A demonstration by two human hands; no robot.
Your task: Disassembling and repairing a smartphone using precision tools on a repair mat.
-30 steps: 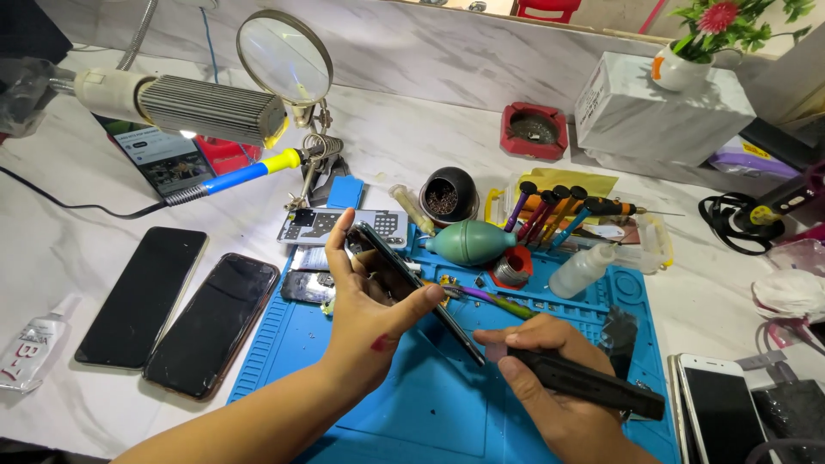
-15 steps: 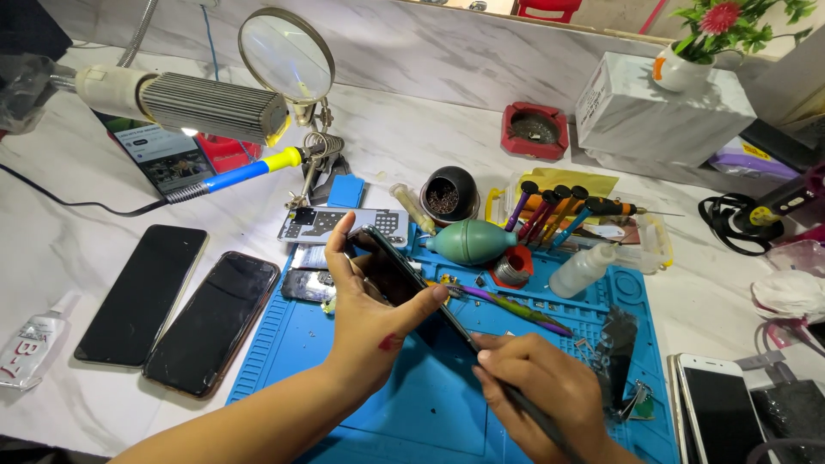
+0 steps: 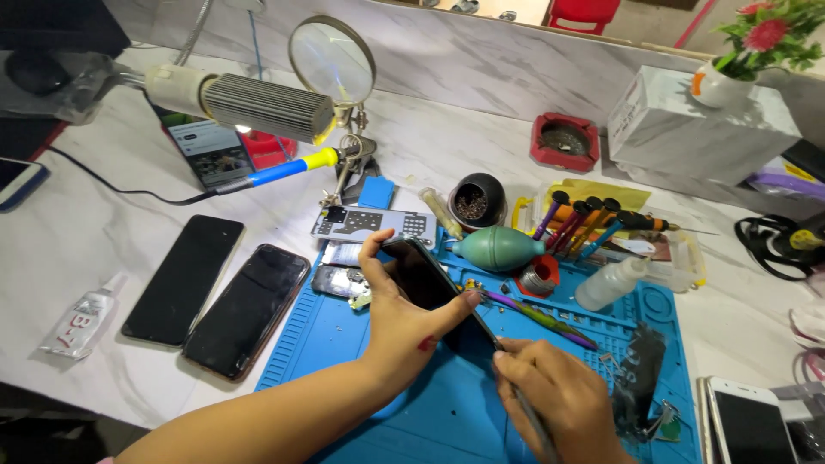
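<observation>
My left hand (image 3: pixel 402 331) grips a black phone (image 3: pixel 423 279) and holds it tilted on edge above the blue work mat (image 3: pixel 318 348). The thumb presses its right side and the fingers wrap the left side. My right hand (image 3: pixel 563 404) is closed around a thin grey tool (image 3: pixel 526 411). The tool's tip touches the phone's lower right edge. A flat black part (image 3: pixel 640 378) lies on the mat just right of my right hand.
Behind the phone are a purple tool (image 3: pixel 541 314), a teal air blower (image 3: pixel 498 249), screwdrivers (image 3: pixel 580 219), a squeeze bottle (image 3: pixel 610 283) and a black cup (image 3: pixel 477 199). Two dark phones (image 3: pixel 215 292) and a glue tube (image 3: pixel 82 322) lie left. A white phone (image 3: pixel 748 425) is at lower right.
My right hand let go of the long black part, which now lies on the mat at the right. It then brought the thin tool to the phone's lower edge. The left hand barely moved.
</observation>
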